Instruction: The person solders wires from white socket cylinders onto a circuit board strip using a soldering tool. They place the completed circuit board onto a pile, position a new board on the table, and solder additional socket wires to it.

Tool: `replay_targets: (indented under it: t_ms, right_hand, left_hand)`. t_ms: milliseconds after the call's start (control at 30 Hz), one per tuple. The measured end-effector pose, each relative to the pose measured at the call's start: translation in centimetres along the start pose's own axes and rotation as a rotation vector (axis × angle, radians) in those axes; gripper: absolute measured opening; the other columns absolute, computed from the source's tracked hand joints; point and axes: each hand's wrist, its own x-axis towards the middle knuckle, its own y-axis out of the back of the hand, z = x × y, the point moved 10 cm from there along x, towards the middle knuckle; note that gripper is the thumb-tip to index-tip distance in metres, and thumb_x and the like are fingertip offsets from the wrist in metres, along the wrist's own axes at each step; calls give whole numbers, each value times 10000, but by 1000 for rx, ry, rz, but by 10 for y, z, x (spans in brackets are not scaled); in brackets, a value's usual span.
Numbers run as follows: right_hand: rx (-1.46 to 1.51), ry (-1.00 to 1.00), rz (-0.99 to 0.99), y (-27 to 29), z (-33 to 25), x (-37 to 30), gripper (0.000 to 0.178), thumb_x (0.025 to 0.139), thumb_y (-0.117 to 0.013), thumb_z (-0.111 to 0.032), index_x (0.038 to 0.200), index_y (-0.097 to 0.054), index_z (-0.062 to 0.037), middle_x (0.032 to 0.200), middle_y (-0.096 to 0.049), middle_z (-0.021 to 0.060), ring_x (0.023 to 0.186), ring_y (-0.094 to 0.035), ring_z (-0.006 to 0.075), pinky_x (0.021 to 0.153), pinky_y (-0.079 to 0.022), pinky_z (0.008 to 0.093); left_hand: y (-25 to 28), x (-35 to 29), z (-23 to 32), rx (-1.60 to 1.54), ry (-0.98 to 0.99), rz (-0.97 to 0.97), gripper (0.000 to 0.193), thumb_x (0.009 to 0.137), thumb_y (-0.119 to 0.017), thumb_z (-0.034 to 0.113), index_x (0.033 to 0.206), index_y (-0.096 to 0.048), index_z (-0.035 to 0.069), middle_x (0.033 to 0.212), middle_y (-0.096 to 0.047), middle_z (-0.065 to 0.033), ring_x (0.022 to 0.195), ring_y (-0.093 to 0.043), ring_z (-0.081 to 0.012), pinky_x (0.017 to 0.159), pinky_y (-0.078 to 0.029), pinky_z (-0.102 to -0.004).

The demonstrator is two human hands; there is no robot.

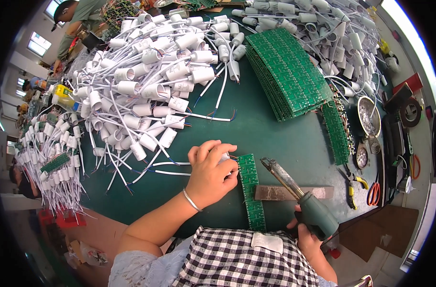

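My left hand is closed around a white lamp-holder piece, mostly covered by the fingers, at the upper left edge of a narrow green circuit board strip. White cables run out to the left from behind that hand. In my right hand is a soldering iron with a thick dark green handle. Its metal tip points up and left, a little right of the strip's top end and apart from it. A flat brown bar lies under the iron's shaft, beside the strip.
A big heap of white lamp holders with cables covers the left; another heap is at far right. Stacked green circuit boards stand between. At right are a metal bowl, yellow-handled pliers and orange-handled scissors. A person is at far left.
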Motion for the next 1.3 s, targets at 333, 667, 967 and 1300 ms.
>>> replay_targets:
  t_ms: [333, 667, 967, 1300]
  right_hand:
    - [138, 59, 75, 9, -3, -16, 383, 840, -548, -60, 1207, -499, 35, 1136, -605, 123, 685, -626, 183, 655, -507, 310]
    - [109, 13, 215, 21, 3, -20, 351, 793, -464, -21, 1135, -513, 42, 1094, -602, 144, 640, -592, 165, 495, -451, 255]
    - [102, 18, 168, 14, -7, -20, 358, 807, -507, -77, 1146, -504, 42, 1087, -593, 146, 646, -586, 181, 534, -463, 276]
    - [214, -43, 210, 16, 5, -20, 367, 819, -494, -53, 1174, -476, 37, 1122, -567, 155, 662, -590, 184, 485, -443, 262]
  left_hand:
    - [-6, 100, -93, 311, 90, 8, 263, 828, -623, 169, 1021, -520, 22, 918, -613, -166, 837, -604, -352, 721, -490, -433]
    - [108, -2, -70, 444, 9, 7, 225, 766, -637, 51, 986, -628, 100, 854, -619, -38, 884, -542, -251, 805, -386, -382]
    - [48, 27, -39, -55, -16, -79, 235, 772, -668, 139, 976, -615, 34, 981, -592, -115, 944, -541, -318, 850, -435, -382]
    - [14, 19, -77, -103, 96, -274, 315, 799, -645, 199, 1069, -577, 54, 1088, -577, -121, 1040, -522, -315, 913, -422, -387]
